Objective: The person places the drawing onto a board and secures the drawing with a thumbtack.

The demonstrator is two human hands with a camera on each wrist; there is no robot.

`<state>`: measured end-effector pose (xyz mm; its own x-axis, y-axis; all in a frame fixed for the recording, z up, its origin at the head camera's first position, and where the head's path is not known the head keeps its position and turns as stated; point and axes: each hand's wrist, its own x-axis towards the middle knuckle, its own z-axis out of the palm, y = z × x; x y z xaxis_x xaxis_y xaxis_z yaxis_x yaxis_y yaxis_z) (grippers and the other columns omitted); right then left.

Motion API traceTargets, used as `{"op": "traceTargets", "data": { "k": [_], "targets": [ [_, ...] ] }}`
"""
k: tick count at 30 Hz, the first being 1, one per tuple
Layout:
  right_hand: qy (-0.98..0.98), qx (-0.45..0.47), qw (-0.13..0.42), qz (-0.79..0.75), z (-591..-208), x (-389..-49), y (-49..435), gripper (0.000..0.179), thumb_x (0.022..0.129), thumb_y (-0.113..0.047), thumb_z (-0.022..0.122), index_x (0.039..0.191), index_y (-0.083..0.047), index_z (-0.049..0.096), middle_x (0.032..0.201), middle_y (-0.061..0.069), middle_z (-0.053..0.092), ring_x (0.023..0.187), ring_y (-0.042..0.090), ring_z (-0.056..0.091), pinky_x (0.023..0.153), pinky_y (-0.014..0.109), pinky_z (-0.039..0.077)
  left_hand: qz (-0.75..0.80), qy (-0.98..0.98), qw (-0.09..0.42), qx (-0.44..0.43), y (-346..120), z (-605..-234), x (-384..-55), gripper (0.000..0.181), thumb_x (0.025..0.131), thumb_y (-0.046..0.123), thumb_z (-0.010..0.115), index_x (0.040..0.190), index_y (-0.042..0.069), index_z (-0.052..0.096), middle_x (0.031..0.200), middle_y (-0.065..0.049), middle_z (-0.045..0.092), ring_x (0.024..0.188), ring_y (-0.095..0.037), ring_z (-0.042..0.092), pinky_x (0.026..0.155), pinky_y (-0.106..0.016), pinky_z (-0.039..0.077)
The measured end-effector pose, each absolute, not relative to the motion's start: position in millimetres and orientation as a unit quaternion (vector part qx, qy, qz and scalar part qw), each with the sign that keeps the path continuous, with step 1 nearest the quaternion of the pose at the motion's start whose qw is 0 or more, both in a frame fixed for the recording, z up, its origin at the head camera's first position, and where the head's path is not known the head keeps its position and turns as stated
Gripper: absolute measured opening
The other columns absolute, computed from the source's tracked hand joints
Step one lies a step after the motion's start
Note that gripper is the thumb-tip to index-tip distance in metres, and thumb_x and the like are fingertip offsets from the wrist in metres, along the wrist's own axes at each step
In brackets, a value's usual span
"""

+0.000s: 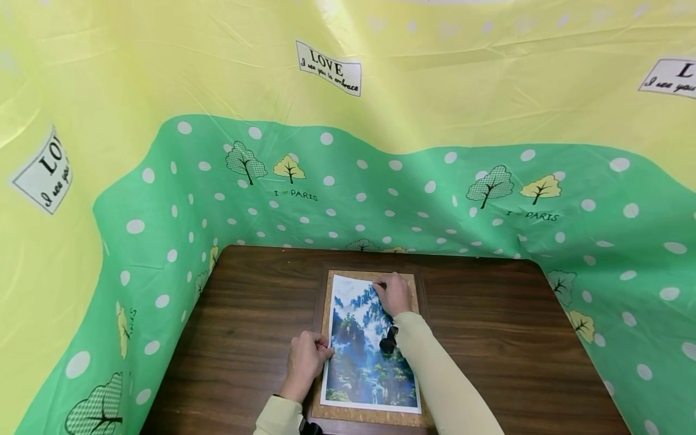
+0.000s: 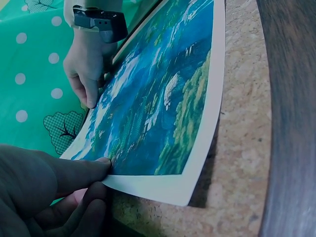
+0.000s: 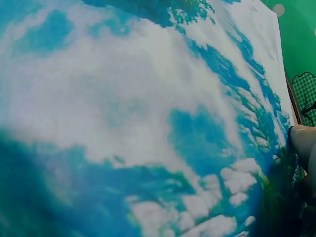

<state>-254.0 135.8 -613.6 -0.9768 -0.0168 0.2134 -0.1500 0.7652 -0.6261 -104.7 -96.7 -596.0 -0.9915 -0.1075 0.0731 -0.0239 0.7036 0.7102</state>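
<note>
A printed landscape picture (image 1: 359, 344) with a white border, showing blue mountains and waterfalls, lies over a cork board (image 1: 375, 415). My left hand (image 1: 306, 360) pinches its left edge between thumb and fingers, below mid-height. In the left wrist view, the thumb (image 2: 94, 168) presses on the white border, and the near corner of the sheet curves up off the cork, casting a shadow. At the top edge, toward the right corner, my right hand (image 1: 395, 294) pinches the paper. Only the tip of a digit (image 3: 303, 140) shows at the sheet's edge in the right wrist view.
The board rests on a dark wooden table (image 1: 489, 326), its brown frame (image 1: 321, 284) around the cork. A green and yellow patterned curtain (image 1: 380, 199) hangs behind and on both sides. My right forearm (image 1: 443, 374) crosses the picture's right edge.
</note>
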Motion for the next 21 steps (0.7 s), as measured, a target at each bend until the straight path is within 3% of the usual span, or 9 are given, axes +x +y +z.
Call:
{"op": "traceTargets", "data": {
  "k": [7,14,21],
  "targets": [
    [-0.933,0.037,0.101,0.343,-611.7,-253.2,133.9,0.009,0.098,-0.017,0.077,0.101,-0.013,0.083,0.102,0.008,0.075,0.099,0.031,0.066,0.1,0.06,0.046,-0.385,-0.92,0.06,0.033,-97.1,-597.4,-105.7,0.03,0.074,0.007,0.094,0.065,0.015,0.066,0.059,0.009,0.057,0.054,-0.005,0.049,0.054,-0.027,0.045],
    [-0.921,0.012,0.102,0.375,-616.9,-253.7,132.9,0.008,0.097,-0.018,0.078,0.099,-0.014,0.084,0.103,0.008,0.075,0.099,0.031,0.067,0.092,0.057,0.052,-0.379,-0.923,0.062,0.034,-97.8,-597.4,-105.4,0.032,0.073,0.007,0.095,0.064,0.015,0.066,0.057,0.01,0.056,0.054,-0.006,0.049,0.054,-0.028,0.045],
    [-0.921,-0.017,0.097,0.377,-616.3,-252.6,129.4,0.009,0.096,-0.02,0.079,0.099,-0.014,0.085,0.106,0.009,0.072,0.101,0.031,0.065,0.091,0.058,0.05,-0.386,-0.92,0.056,0.039,-96.5,-594.7,-105.8,0.031,0.074,0.007,0.094,0.064,0.015,0.066,0.058,0.009,0.056,0.055,-0.006,0.049,0.055,-0.028,0.045]
  ]
}}
